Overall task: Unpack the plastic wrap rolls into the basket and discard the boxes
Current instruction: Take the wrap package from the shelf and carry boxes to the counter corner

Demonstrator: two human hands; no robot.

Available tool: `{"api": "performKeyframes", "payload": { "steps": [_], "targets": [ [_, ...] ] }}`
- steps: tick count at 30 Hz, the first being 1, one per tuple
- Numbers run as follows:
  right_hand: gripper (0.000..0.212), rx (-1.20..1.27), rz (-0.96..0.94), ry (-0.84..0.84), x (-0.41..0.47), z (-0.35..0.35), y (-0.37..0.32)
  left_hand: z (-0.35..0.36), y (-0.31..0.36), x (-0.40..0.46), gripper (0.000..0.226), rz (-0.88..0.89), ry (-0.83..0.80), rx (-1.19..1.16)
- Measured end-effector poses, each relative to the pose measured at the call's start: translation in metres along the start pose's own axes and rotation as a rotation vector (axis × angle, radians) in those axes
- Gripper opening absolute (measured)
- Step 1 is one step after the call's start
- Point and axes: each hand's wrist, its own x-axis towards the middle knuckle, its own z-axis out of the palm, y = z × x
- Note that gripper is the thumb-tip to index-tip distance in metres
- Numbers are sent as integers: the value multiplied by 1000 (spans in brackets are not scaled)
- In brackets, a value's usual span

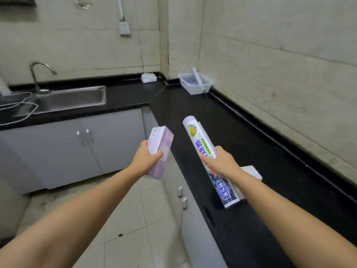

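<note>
Left hand point(147, 158) gripped a pale lilac box point(160, 151) above the floor. Right hand point(222, 161) was closed around a white plastic wrap roll point(197, 138) with blue-green print, over the black tabletop point(270, 151). White basket point(195, 89) sat at the far corner, one roll point(199, 79) inside.

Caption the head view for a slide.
Left hand holds purple box, right hand a wrap roll; basket waits beyond.
</note>
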Motion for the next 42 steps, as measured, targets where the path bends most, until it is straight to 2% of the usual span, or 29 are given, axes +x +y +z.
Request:
{"api": "performKeyframes", "payload": {
  "steps": [6, 8, 11, 16, 24, 30, 34, 42],
  "targets": [
    [50, 56, -24, -16, 73, 46, -65, -54, -29, 85, 49, 6, 2, -9],
    [50, 86, -1, -9, 103, 61, -89, -76, -34, 121, 43, 53, -16, 18],
    [48, 111, 43, 27, 147, 83, -123, -107, -40, 176, 48, 122, -60, 89],
    [48, 69, 90, 20, 208, 112, -152, -119, -54, 254, 49, 116, -85, 104],
    [46, 58, 212, 78, 333, 113, -135, -56, -49, 380, 52, 197, -303, 148],
    [47, 47, 298, 126, 442, 92, -116, -23, -32, 490, 48, 214, -372, 187],
    [50, 50, 387, 133, 487, 84, -103, 1, -23, 553, 50, 201, -404, 238],
    [54, 39, 620, 224, 554, 86, -66, 103, -4, 666, 55, 299, -664, 331]
  ]
}}
